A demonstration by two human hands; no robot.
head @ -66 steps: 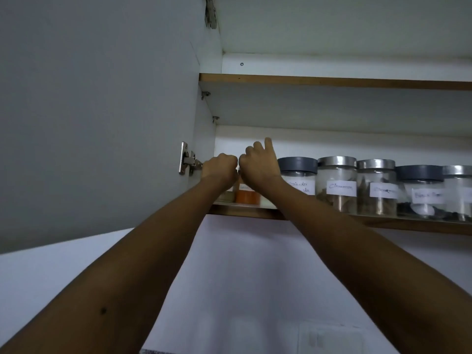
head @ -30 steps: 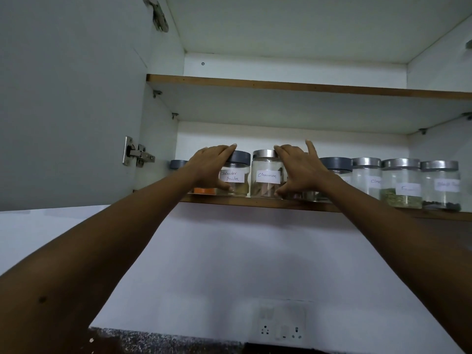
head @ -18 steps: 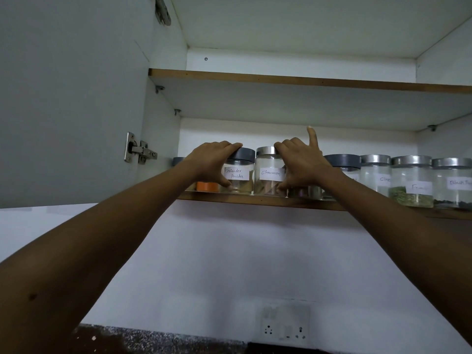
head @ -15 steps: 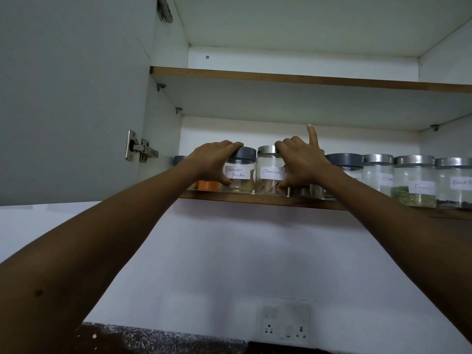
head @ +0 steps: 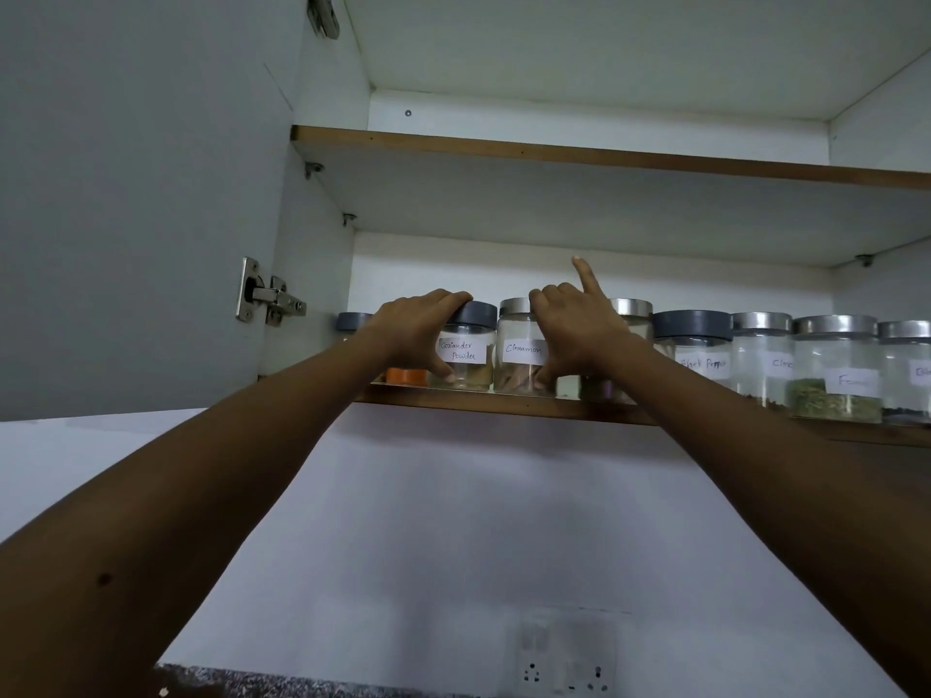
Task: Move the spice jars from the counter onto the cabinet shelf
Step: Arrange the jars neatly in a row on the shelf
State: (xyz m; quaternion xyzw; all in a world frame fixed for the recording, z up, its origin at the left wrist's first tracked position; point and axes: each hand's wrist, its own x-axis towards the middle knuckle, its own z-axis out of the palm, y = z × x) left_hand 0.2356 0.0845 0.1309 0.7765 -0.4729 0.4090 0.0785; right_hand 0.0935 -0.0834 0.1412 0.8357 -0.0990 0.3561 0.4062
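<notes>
Standing upright on shelf (head: 504,406): coriander jar (head: 466,352) in left hand (head: 413,327) grip, cinnamon jar (head: 521,352) in right hand (head: 572,327) grip

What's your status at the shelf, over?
Left hand in a grip on the coriander powder jar. Right hand on the cinnamon jar, index finger raised. Both jars standing on the lower shelf. Nothing in the way.

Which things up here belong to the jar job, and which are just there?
Job:
- coriander powder jar, gripped by the left hand
- cinnamon jar, held by the right hand
- other labelled jars, e.g. black pepper jar
- lower shelf

Just there:
- door hinge
- wall socket
- upper shelf
</notes>
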